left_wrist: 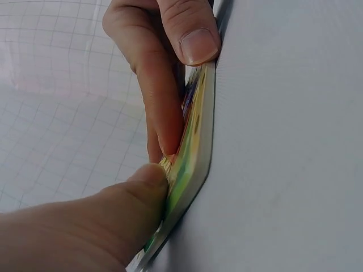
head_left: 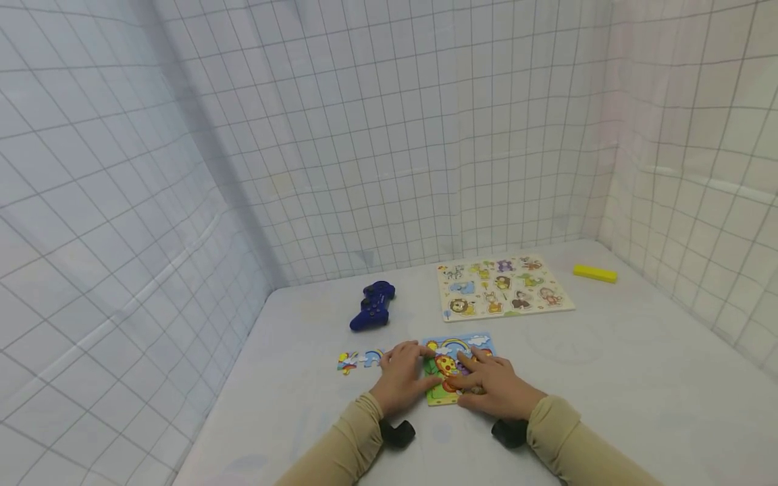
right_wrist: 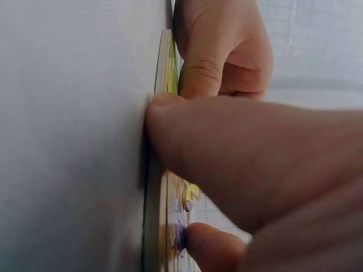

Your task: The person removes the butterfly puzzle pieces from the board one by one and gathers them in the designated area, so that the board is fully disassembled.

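A small colourful jigsaw puzzle [head_left: 436, 395], with a rainbow and a blue sky along its far side, lies flat before me. My left hand [head_left: 401, 379] is at its left side, fingers slightly bent, and the thumb [left_wrist: 148, 175] touches the board's surface. Spread over the right part is my right hand [head_left: 500, 388], its fingertips pressing on the pieces. The right thumb [right_wrist: 170, 122] lies against the near edge. Part of the picture is hidden under the fingers. Left of the left hand lie two loose puzzle pieces [head_left: 348, 362], one partly behind its fingers.
A blue game controller [head_left: 373, 305] lies beyond the loose pieces. Farther back is a larger animal puzzle board [head_left: 504, 287], with a yellow bar [head_left: 595, 273] to its right. Grid-patterned white curtains [head_left: 389, 148] enclose the white table [head_left: 608, 378] at the back and sides.
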The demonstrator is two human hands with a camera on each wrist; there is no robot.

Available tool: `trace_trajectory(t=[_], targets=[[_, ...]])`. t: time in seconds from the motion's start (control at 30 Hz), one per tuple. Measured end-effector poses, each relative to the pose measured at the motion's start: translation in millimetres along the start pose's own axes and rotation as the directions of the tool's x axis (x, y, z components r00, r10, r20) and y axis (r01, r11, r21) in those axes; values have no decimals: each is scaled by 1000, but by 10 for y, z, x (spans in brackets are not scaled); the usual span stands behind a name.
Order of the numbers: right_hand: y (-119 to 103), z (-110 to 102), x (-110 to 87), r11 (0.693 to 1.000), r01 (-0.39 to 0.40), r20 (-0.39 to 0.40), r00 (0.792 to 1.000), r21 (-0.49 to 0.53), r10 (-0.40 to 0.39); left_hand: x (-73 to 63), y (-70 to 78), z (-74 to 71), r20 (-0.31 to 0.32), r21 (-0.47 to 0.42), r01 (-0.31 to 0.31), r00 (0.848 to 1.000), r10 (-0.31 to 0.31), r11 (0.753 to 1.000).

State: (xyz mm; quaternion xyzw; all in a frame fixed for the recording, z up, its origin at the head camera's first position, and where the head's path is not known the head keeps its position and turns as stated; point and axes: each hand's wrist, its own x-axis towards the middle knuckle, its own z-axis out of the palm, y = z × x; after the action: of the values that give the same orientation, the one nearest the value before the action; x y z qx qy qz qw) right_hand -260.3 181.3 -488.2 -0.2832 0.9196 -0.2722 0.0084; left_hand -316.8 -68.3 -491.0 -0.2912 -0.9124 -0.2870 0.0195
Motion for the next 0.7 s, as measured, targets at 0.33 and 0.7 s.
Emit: trace_trajectory(t=[0.33,0.7], targets=[[-33,-13,12,1000,-7,24,1000,-6,7,39,-12,-3,-58,334,-153,981,183,930],[-12,-5,6,1000,-3,23,1000,2,3,-3,27,-56,-62,356,-202,969,239,912]])
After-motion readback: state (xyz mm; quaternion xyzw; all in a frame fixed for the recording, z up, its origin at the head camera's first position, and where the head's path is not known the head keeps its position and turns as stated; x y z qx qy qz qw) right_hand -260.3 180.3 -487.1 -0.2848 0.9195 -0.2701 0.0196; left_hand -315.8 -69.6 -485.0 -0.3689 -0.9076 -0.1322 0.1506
